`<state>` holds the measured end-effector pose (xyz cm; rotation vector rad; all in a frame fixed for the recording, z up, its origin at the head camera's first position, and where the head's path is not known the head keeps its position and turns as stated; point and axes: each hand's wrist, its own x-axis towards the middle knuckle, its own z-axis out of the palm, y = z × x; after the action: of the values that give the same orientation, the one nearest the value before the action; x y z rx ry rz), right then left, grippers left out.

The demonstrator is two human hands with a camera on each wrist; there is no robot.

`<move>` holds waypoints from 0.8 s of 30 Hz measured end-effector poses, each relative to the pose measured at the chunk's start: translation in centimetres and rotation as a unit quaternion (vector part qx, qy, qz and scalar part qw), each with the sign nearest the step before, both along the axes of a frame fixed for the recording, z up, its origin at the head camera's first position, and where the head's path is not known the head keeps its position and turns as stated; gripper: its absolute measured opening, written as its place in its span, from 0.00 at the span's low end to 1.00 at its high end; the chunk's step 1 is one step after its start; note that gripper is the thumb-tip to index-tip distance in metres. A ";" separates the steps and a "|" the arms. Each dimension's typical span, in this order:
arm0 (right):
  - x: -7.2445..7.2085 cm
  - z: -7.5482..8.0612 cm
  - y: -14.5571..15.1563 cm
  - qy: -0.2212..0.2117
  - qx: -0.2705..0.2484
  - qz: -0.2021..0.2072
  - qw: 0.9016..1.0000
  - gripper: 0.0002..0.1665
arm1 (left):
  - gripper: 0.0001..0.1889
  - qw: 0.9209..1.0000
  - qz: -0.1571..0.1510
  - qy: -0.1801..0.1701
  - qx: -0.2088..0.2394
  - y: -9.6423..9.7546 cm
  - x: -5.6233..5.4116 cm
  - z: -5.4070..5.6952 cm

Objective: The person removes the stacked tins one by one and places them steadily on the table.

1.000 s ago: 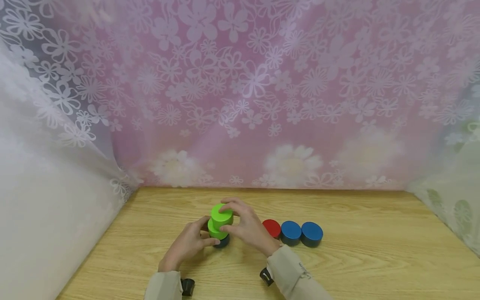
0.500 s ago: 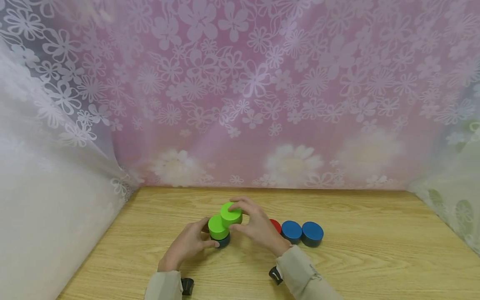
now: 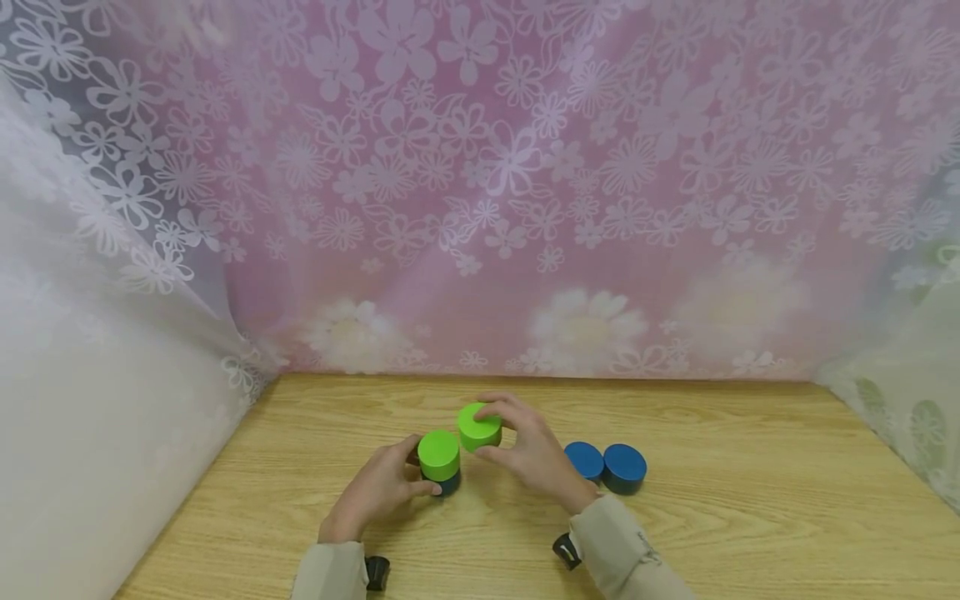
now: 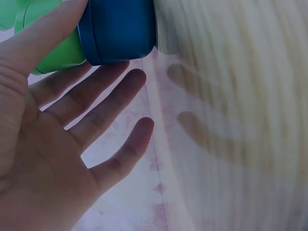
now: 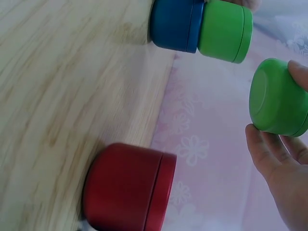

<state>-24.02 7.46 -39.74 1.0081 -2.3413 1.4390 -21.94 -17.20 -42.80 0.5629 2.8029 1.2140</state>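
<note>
My left hand (image 3: 381, 485) curls its thumb and fingers round a stack of two small round lidded tins on the table. On top is a green tin (image 3: 438, 457); under it sits a dark blue tin (image 5: 174, 24). In the left wrist view the thumb lies across the green tin to the blue lid's edge, ring and little fingers free. My right hand (image 3: 534, 457) holds a second green tin (image 5: 278, 98) between thumb and fingers, raised off the table, just right of the stack. A gap shows between the two green tins.
A red tin (image 5: 126, 188) stands on the wooden table (image 3: 750, 500), hidden behind my right hand in the head view. Two blue tins, the nearer one (image 3: 583, 460) partly covered by my wrist and the other (image 3: 624, 468), stand further right. A pink flowered curtain (image 3: 480, 208) hangs behind.
My right hand has lifted its green tin off the top of the stack and carried it to the right, covering the red tin from the head view. The left hand has stayed on the stack.
</note>
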 end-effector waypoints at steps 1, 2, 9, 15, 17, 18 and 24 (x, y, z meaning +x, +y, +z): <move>0.0 0.0 0.1 0.002 0.000 -0.002 1.000 0.22 | 0.27 1.000 0.000 -0.001 0.000 0.0 0.0 0.0; 0.0 -0.1 0.3 0.003 0.000 -0.004 1.000 0.22 | 0.26 1.000 0.000 -0.002 0.000 0.0 0.0 -0.1; -0.1 0.0 1.5 0.009 -0.007 -0.003 1.000 0.22 | 0.23 1.000 -0.005 -0.005 0.008 0.1 -0.1 -0.2; -0.2 -0.1 2.8 0.019 -0.003 -0.023 1.000 0.23 | 0.23 1.000 -0.010 -0.002 0.010 0.0 -0.1 -0.2; -0.3 -0.2 3.3 0.023 -0.004 -0.027 0.999 0.23 | 0.24 1.000 -0.011 -0.003 0.008 0.0 -0.1 -0.2; -0.3 -0.3 3.5 0.025 -0.006 -0.028 0.999 0.23 | 0.24 1.000 -0.011 -0.004 0.008 0.0 -0.1 -0.2; -0.5 -0.4 4.6 0.040 -0.019 -0.031 0.999 0.24 | 0.24 1.000 -0.012 -0.007 0.009 0.0 -0.1 -0.2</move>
<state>-24.52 12.10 -40.19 0.9559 -2.2599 1.3902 -22.02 -17.18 -43.05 0.5860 2.7676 1.2344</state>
